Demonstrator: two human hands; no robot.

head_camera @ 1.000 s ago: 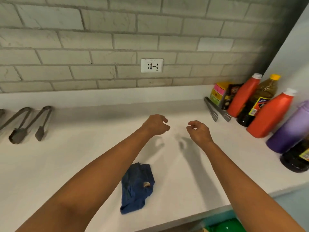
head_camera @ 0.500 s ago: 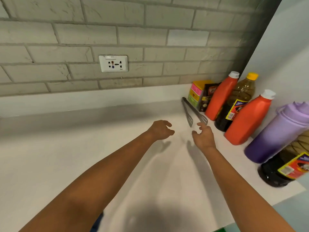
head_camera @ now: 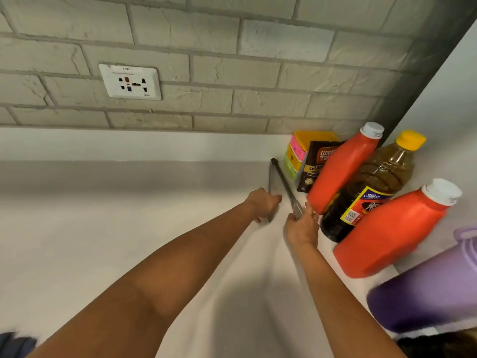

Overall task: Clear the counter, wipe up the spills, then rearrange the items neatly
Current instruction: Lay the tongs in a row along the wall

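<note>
Metal tongs lie on the white counter near the back right corner, their two arms spread towards me. My left hand curls over the tongs' left arm, whose tip shows below my fingers. My right hand pinches the tip of the right arm between thumb and fingers. A blue cloth just shows at the bottom left corner.
Right of the tongs stand two red bottles, an oil bottle, a purple bottle, a coloured box and a brown packet. A wall socket sits in the brick wall.
Both hands reached forward and right to the tongs and took hold of their two arms. The view swung right, so the blue cloth slid to the frame's corner.
</note>
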